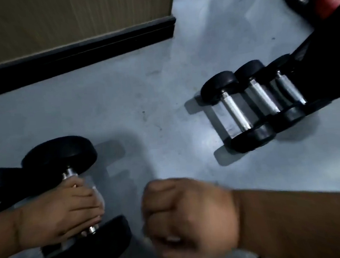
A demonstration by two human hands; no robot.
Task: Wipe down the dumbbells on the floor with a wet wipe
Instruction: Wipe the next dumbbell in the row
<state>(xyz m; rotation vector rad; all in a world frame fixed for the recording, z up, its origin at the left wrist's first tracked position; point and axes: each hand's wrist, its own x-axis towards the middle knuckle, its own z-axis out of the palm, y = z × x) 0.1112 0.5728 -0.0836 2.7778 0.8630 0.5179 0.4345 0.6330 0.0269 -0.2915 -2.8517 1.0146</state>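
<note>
Right hand [189,218]: nearest the camera, blurred, fingers clenched into a fist over bare floor; a pale sliver shows under the knuckles, but I cannot tell whether it is a wipe or a fingernail.
Left hand [58,213]: fingers wrapped round the steel handle of the near dumbbell [72,188], grasping it at mid-handle.
Near dumbbell, place: lower left, on or just above the floor [142,94]; whether it is lifted I cannot tell. A second large dumbbell lies just beside it at the left edge, mostly cut off.
Near dumbbell, axis: long axis runs from the upper head [60,154], farther from the camera, down to the lower head [89,247], nearer the camera, leaning slightly right; the heads are round black discs.
Row of three [257,102]: small dumbbells side by side at right, heads touching, well apart from the hands; their handles run parallel, from upper left to lower right. The far one lies against a dark bench base.
Wall [67,21]: wooden panel with a black skirting, upper left.
Step, as I judge it: the left hand steadies the near dumbbell for wiping; the right is not on it.
Next move calls for: bringing the right hand across to the exposed handle and heads, wipe in hand, while the left keeps the dumbbell from rolling.
</note>
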